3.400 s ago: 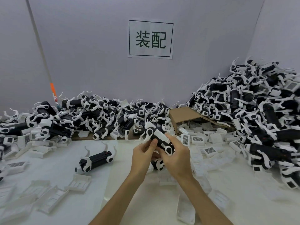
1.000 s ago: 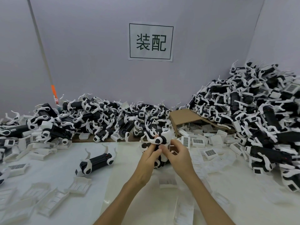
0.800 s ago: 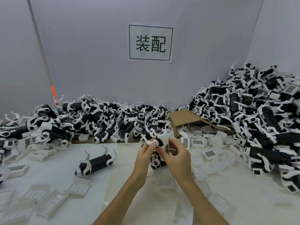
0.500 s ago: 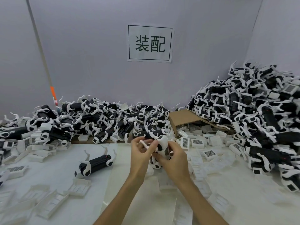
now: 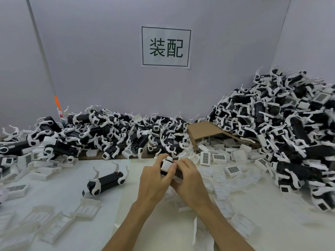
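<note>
Lower than 0.5 s ago, left hand (image 5: 154, 180) & right hand (image 5: 188, 178) gripped w/ curled fingers the black-white toy body (image 5: 166, 164) over mid table (image 5: 168, 232), bare strip toward near edge, part piles (image 5: 290, 133) crowding L/R sides, wall sign (image 5: 165, 47) read 装配.

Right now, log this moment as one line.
left hand: grips black-and-white toy robot dog | right hand: grips it too | nearby: lone toy robot dog lying on table, left

free: bare table (image 5: 126, 201) lay open left-front of cardboard box (image 5: 203, 130) | blocked: tall heap (image 5: 290, 134) right of box | low heap (image 5: 101, 134) left of box | white trays (image 5: 219, 157) littered front of box
</note>
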`<action>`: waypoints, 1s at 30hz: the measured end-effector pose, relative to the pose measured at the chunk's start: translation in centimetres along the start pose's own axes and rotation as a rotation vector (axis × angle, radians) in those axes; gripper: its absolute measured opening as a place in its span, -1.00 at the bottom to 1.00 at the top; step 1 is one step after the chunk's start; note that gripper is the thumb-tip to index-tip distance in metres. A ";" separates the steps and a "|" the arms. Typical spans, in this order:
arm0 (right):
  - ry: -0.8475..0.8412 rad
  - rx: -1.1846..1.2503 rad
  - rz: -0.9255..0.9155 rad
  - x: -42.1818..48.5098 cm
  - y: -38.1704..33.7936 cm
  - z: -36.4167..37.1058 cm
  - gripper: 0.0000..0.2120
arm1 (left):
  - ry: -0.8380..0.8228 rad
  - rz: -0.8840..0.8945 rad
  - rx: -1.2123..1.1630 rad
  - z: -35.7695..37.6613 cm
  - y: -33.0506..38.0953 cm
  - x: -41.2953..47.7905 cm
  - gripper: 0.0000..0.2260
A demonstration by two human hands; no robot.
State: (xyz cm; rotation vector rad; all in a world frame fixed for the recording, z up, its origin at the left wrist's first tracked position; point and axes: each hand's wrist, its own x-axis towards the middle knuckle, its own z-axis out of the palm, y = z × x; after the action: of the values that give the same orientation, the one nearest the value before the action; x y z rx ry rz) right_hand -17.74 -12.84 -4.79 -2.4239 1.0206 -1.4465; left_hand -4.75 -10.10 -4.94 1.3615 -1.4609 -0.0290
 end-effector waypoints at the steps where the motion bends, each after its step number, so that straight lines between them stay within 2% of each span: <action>1: -0.011 -0.004 -0.003 0.0 0.0 0.0 -0.60 | 0.002 -0.006 -0.019 0.0 0.0 0.0 -0.57; 4: -0.044 -0.009 -0.016 0.3 0.1 -0.3 -0.62 | -0.010 -0.017 -0.067 -0.1 -0.1 0.0 -0.55; 10: -0.049 -0.001 -0.050 0.4 0.2 -0.6 -0.64 | -0.085 -0.020 -0.077 -0.3 -0.2 0.0 -0.70; 17: 0.102 -0.034 -0.074 -0.3 -0.6 0.0 -0.68 | 0.093 0.003 0.012 0.5 0.2 0.0 -0.67; 21: 0.158 -0.093 -0.068 -0.2 -0.9 0.2 -0.69 | 0.137 -0.052 0.013 0.7 0.4 0.2 -0.76; 26: 0.024 0.004 -0.071 0.2 -0.7 -0.7 -0.59 | 0.095 -0.094 -0.090 0.1 -0.9 0.3 -0.68; 30: -0.025 0.140 -0.014 0.4 -0.6 -0.9 -0.50 | 0.143 -0.195 -0.272 -0.9 -2.2 0.8 -0.73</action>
State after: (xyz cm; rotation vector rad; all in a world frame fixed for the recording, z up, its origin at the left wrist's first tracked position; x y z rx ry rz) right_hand -18.11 -12.42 -3.75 -2.3487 0.8677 -1.4362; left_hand -2.40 -10.88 -5.49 1.2506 -1.1552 -0.2433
